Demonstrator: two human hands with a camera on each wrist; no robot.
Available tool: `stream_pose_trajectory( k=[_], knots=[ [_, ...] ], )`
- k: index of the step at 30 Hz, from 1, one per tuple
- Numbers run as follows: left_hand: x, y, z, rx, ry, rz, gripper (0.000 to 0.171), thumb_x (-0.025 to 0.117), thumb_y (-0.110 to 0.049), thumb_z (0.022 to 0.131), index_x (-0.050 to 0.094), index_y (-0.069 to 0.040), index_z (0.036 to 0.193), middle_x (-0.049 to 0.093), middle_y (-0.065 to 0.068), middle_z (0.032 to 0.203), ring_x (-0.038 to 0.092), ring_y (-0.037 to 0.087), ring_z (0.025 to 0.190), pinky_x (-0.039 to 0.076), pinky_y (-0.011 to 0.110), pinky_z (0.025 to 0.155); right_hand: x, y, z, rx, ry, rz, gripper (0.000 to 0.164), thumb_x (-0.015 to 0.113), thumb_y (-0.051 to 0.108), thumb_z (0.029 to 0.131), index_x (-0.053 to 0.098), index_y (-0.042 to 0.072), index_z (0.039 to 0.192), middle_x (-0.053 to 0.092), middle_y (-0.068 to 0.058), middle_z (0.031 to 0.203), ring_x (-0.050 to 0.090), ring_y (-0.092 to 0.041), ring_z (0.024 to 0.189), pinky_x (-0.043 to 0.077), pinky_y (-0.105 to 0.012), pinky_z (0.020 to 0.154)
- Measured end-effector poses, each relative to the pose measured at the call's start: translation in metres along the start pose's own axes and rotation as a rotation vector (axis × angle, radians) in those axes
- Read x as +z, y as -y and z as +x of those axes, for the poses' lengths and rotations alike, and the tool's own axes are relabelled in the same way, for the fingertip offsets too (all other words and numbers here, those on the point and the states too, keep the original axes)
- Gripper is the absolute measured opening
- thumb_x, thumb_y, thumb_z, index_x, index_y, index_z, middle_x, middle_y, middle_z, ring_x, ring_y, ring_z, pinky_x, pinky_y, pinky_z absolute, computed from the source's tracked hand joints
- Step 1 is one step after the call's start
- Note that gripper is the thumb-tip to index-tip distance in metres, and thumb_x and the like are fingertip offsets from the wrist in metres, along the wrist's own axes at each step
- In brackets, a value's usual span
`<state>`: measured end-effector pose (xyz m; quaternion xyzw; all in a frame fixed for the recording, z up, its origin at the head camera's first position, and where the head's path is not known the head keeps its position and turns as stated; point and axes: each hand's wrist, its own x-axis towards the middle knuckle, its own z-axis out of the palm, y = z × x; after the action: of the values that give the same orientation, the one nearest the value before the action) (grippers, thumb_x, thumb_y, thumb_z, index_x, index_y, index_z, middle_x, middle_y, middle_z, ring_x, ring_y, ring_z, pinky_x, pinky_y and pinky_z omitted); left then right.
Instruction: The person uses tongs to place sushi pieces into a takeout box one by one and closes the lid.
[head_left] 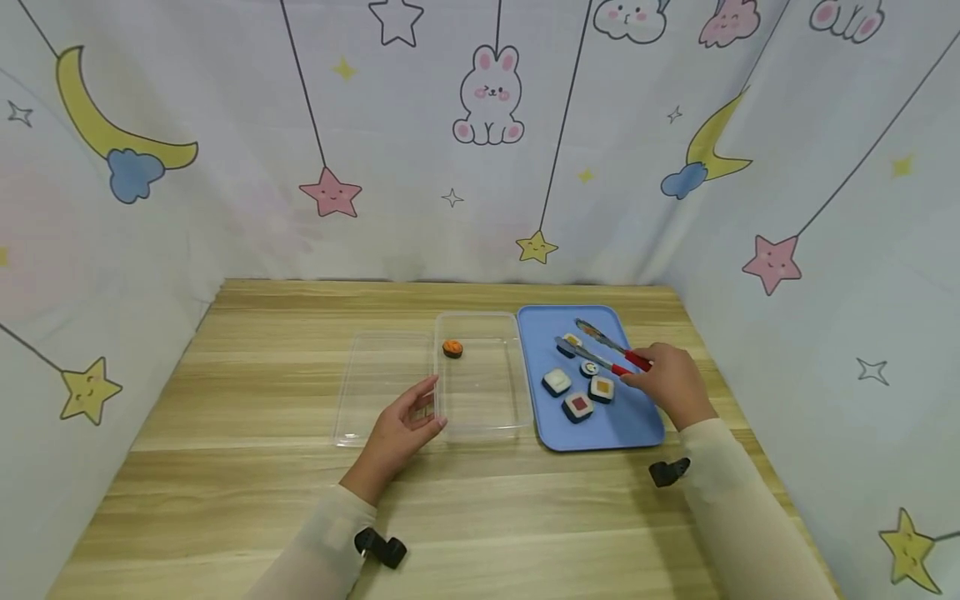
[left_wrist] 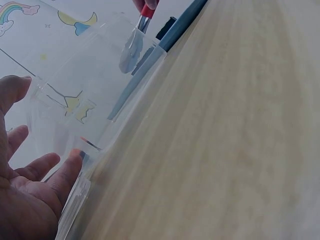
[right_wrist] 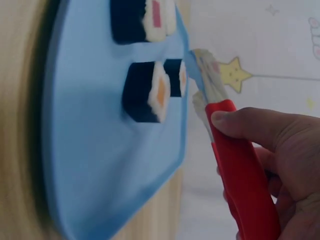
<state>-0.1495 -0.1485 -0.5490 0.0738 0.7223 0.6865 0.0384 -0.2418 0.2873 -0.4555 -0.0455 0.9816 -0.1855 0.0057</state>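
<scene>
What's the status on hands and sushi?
Right hand grips red-handled tongs, tips apart over blue tray; left hand relaxed at left edge of clear container. Orange-topped sushi piece in container, five sushi rolls on tray. No obstruction visible.

The head view is bright and softly, evenly lit, with a faint shadow on the worktop (head_left: 480, 517) beside the right sleeve (head_left: 738, 500) and thin glints on the clear box (head_left: 483, 392). Both wrist views are dimmer: left, the wood grain smears; right, the tray's (right_wrist: 85, 150) near edge blurs.
</scene>
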Motion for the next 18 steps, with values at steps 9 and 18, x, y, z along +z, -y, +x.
stream_pose_trajectory(
  k=[9,18],
  knots=[
    [0.001,-0.001,-0.001,-0.011,-0.003,0.001,0.071,0.078,-0.009,0.094,0.044,-0.007,0.157,0.042,0.013,0.162,0.046,0.034,0.145,0.051,0.033,0.108,0.004,-0.009,-0.008,0.032,0.02,0.013,0.055,0.086,0.027,0.086,0.071,-0.002,0.13,0.07,-0.019,0.106,0.06,-0.03,0.084,0.052,-0.041,0.069],
    [0.001,0.0,0.0,-0.008,-0.002,-0.002,0.071,0.078,-0.008,0.094,0.044,-0.008,0.157,0.041,0.014,0.162,0.045,0.035,0.145,0.05,0.038,0.11,0.008,-0.013,-0.009,0.026,0.003,0.034,0.052,0.086,0.027,0.086,0.073,0.0,0.128,0.071,-0.021,0.111,0.063,-0.032,0.089,0.056,-0.044,0.074]
  ],
)
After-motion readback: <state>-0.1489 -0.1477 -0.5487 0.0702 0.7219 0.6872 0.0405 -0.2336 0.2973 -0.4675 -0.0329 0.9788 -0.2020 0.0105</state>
